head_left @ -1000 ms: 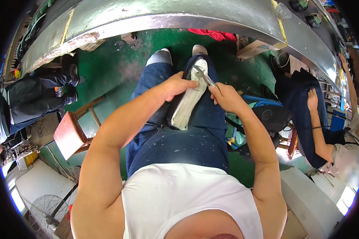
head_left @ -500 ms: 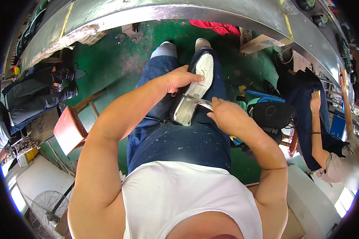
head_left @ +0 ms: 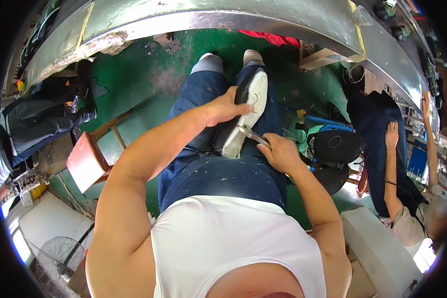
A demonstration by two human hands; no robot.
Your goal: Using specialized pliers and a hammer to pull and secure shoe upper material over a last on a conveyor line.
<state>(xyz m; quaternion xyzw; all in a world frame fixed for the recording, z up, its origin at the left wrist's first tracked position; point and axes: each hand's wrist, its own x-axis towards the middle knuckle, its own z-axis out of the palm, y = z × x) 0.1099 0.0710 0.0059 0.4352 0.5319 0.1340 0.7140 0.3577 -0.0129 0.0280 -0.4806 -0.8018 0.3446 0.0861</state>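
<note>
Sole side up on my lap lies a shoe (head_left: 259,94) with a whitish bottom and black sides, its narrow end pointing toward my belly. My left hand (head_left: 224,106) grips it from the left, thumb across the white bottom and fingers hidden along the black side. Closed around the handles of metal pincers (head_left: 253,135), my right hand (head_left: 281,153) is at the shoe's right. The pincers' head reaches across to the shoe's left edge near its middle. Whether the jaws bite the material is too small to tell. A thin curved mark shows on the sole beside my thumb.
A metal-topped bench (head_left: 208,20) spans the far side. To my left stand a brown stool (head_left: 88,161) and a caged fan (head_left: 62,256). A black bag (head_left: 337,144) sits to my right, beyond it a seated co-worker (head_left: 392,164). Red cloth (head_left: 270,38) lies under the bench.
The shoe has rolled to the right, showing more of its black left side. My right hand and the pincers have shifted slightly down and turned. My left hand keeps its hold.
</note>
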